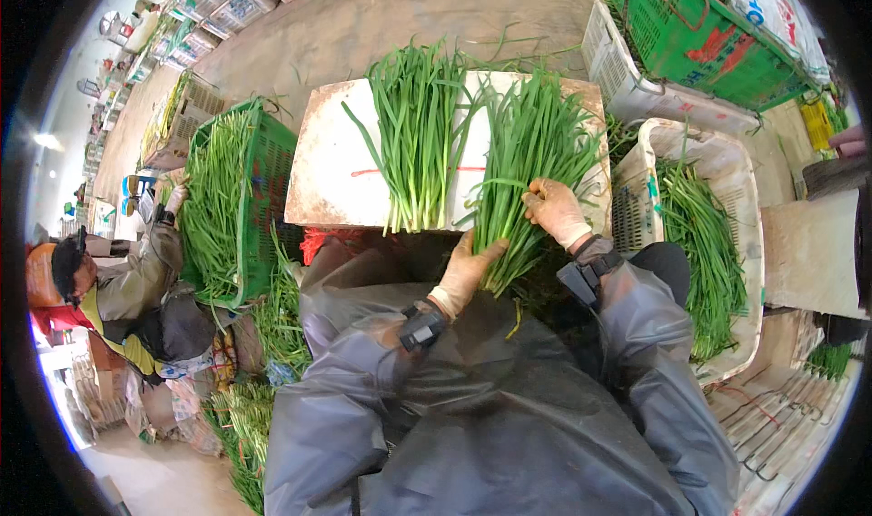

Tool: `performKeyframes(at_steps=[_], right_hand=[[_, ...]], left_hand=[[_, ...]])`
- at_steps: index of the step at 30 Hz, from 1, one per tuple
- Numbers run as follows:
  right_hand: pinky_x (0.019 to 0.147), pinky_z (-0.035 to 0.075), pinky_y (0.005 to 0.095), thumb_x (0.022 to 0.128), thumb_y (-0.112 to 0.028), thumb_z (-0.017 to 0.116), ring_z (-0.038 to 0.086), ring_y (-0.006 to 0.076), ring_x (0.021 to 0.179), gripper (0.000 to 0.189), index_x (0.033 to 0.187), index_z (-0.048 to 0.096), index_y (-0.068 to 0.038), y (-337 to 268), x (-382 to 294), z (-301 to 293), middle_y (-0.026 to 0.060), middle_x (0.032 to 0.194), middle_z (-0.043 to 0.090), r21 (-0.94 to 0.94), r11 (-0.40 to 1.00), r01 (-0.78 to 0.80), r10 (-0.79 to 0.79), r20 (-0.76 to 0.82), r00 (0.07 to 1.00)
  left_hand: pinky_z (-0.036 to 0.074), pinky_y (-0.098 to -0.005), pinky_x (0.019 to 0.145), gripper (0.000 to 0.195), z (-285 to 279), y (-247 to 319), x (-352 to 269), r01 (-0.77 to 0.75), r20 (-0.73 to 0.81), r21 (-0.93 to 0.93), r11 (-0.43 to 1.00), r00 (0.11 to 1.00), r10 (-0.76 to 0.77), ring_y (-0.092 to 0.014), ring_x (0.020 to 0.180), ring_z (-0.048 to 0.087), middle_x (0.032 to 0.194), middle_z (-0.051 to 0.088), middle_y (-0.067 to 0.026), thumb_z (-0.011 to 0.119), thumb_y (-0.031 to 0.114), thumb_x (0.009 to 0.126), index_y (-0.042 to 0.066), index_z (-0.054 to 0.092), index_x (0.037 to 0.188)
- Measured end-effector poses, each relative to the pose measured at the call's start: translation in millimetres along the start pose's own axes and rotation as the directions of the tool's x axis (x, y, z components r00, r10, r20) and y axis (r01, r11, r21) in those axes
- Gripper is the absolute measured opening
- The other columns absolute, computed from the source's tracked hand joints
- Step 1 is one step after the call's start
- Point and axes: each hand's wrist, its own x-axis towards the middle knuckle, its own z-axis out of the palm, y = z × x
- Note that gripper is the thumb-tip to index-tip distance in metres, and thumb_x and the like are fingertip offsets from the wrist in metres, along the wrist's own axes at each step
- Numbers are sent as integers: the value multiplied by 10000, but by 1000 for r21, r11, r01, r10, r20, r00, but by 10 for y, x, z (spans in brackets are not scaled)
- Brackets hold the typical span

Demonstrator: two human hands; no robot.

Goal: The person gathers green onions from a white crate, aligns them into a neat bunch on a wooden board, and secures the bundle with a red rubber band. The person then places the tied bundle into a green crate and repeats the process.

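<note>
My left hand (470, 267), in a thin glove, is closed around the lower stems of a bundle of long green leafy stalks (538, 134), seemingly garlic chives. The bundle's leaves lie over the right part of a white board (330, 155) in front of me. At the bundle's right side is my right hand (555, 209), its fingers bent against the outer leaves; whether they pinch any is unclear. A second bundle of green stalks (419, 134) lies on the board, left of the held one. A thin red tie (364, 172) runs across the board beneath it.
A white plastic crate (753, 243) with greens stands to my right, a green crate (269, 175) of greens to my left. Beyond the latter, a co-worker (136, 277) sits. Stacked crates (702, 46) stand at the upper right. Loose greens (279, 325) lie by my left side.
</note>
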Motion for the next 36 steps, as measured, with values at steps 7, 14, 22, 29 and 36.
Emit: performKeyframes(at_steps=[7,14,22,29,36], right_hand=[[697,572,346,982,-188,680,733,210,690,211,1038,685,16,61,-11,-13,162,864,753,122,993,4,-1,-18,1000],[768,553,434,971,-224,696,723,381,862,242,1086,694,-11,-91,-134,-120,210,929,731,-93,979,182,-193,-120,974],[646,551,440,946,-220,748,714,324,694,275,1159,674,-61,-460,-411,-155,131,771,720,-345,899,271,-375,-282,883],[590,565,460,917,-295,781,719,344,619,313,1127,657,-97,-642,-751,-85,109,653,692,-461,853,246,-291,-28,956],[750,599,439,900,-142,723,758,348,857,360,1254,668,-102,-485,-856,27,104,927,781,-425,822,378,-427,-21,904]], left_hand=[[632,-398,863,375,11,-51,33,239,92,-401,884,971,-220,-241,1002,729,1188,717,-99,663,242,1061,34,605,1367],[629,-372,731,367,85,-11,81,337,159,-367,867,941,-298,-219,883,744,1108,748,-95,624,306,1088,28,644,1327],[607,-454,944,391,125,-151,119,332,203,-465,821,942,-266,-281,1043,729,1218,733,-140,492,353,1139,47,605,1355],[607,-468,948,404,104,-161,127,396,230,-457,796,918,-325,-290,1044,732,1230,734,-139,450,360,1149,67,593,1388],[613,-405,902,382,181,-70,66,343,227,-422,839,936,-269,-245,986,735,1194,744,-105,488,348,1138,62,611,1361]])
